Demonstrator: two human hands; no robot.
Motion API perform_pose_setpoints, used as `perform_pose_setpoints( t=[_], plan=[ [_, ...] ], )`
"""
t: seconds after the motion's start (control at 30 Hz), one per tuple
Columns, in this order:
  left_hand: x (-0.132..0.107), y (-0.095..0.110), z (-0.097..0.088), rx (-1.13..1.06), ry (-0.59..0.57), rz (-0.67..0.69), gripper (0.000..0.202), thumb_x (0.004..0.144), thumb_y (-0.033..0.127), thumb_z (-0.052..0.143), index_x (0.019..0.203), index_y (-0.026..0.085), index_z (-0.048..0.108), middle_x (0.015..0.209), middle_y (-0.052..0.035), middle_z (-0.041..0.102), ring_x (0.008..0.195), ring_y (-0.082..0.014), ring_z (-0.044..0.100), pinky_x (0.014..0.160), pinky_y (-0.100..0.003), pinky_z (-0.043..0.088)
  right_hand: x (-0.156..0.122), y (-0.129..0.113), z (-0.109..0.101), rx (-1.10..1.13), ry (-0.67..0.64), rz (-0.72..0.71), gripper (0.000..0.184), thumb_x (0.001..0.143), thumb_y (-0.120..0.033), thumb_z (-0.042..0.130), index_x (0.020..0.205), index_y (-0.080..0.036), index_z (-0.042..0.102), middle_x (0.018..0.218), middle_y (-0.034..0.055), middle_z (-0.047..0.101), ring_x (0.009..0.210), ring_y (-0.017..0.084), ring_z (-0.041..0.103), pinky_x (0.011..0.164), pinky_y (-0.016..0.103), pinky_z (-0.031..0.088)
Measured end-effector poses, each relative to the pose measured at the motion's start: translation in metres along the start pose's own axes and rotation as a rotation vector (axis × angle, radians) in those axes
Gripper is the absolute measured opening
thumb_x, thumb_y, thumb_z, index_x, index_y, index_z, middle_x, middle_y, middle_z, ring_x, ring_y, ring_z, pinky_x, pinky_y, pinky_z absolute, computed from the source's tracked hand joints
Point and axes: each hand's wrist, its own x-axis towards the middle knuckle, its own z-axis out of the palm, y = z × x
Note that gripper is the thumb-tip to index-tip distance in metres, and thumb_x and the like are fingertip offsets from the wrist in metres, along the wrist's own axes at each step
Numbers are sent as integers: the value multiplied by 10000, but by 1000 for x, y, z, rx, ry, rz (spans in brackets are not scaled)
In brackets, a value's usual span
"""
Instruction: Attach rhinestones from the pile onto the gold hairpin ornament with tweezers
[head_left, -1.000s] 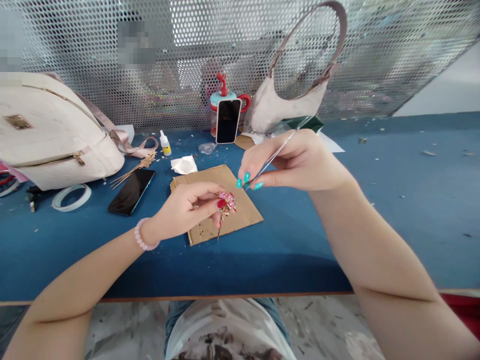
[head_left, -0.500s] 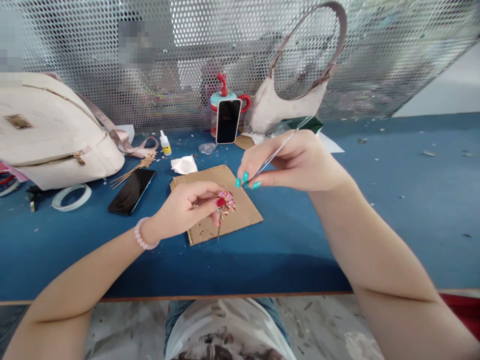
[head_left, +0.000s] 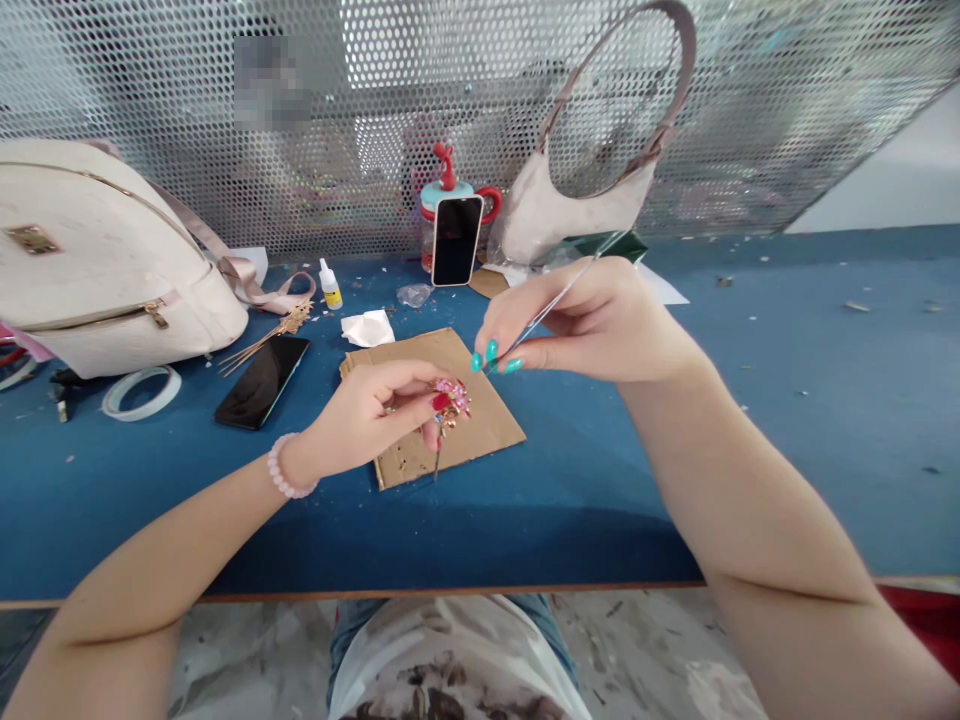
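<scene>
Pinched between the thumb and fingers of my left hand (head_left: 375, 408) is a hairpin-like ornament (head_left: 454, 397) with pink beads and gold-coloured parts. A thin stem points down from it, over the brown cardboard (head_left: 480, 400). To the right and slightly higher, my right hand (head_left: 577, 325) is closed on slim, silvery tweezers (head_left: 551, 304). Their back end sticks up past the knuckles, while the tips sit by the fingertips, a short gap from the ornament. Whether the tips grip anything is too small to tell.
Left on the blue table (head_left: 600, 480) lie a dark phone (head_left: 262, 383), a tape roll (head_left: 141, 393), gold sticks (head_left: 266, 335) and a backpack (head_left: 112, 260). Behind the cardboard are a glue bottle (head_left: 330, 286), white paper (head_left: 367, 328), a propped phone (head_left: 457, 240), a cup (head_left: 446, 188) and a handbag (head_left: 577, 210).
Hardly anything differs. The ornament in my left hand looks very slightly turned, and the view has shifted a little; both hands keep their grips and places.
</scene>
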Motion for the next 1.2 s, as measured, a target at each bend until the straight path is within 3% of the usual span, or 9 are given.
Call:
perform_pose_setpoints(
  t=[0.23,0.73,1.0,1.2],
  plan=[
    [1,2,1,2,24,-5,116,916,212,534,1004,172,598,850,-39,695,562,-105,677,576,-205,560,-1,0,0,-28,19,-9,57,789,-126,660,828,-166,651,809,3,664,771,104,640,683,229,538],
    [1,1,2,17,36,-6,146,923,247,526,1018,156,589,824,-51,691,567,-125,679,552,-228,565,-1,1,1,-23,45,-13,111,768,-88,670,821,-184,655,785,-14,659,769,94,637,681,212,534],
    [2,5,4,183,104,46,120,913,181,512,986,146,601,822,-42,708,553,-110,678,580,-210,566,-1,4,2,-8,88,6,88,778,-151,678,851,-190,646,818,1,660,786,108,635,702,236,538],
    [1,9,5,383,193,75,137,894,177,527,989,131,613,799,-37,713,561,-95,661,517,-160,521,-2,4,0,12,145,64,59,830,-195,626,884,-192,604,832,-5,610,760,88,596,670,205,492]
  ],
)
